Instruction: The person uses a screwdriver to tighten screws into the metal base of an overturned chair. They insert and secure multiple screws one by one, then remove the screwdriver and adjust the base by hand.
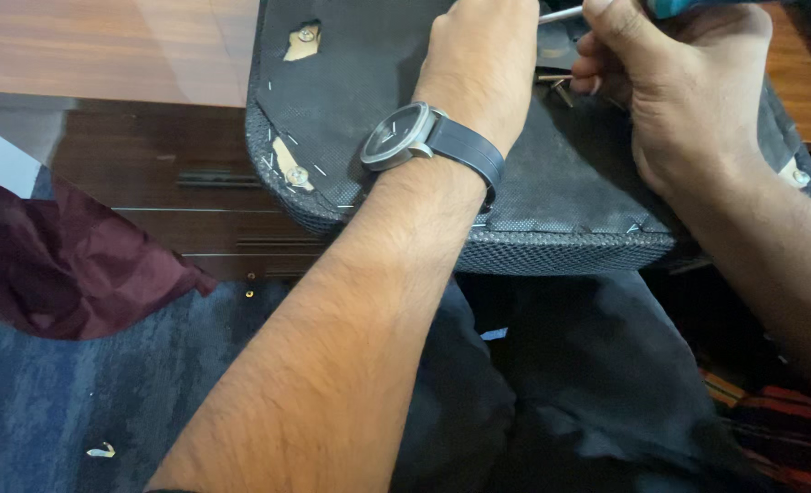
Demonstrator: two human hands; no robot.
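This is looking like an office or a furnished room at home, though the narrow view is making it hard to say which; a wooden desk [104, 46] with a dark brown front panel is standing at the top; blue-grey carpet [77, 402] is covering the floor; an upturned chair seat [552, 192], black fabric stapled underneath, is lying against the desk edge.

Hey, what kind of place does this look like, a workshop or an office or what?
Probably an office or home room rather than a workshop: a wooden desk with dark drawer fronts and blue-grey carpet. An upturned chair seat rests against the desk, being worked on by hand.
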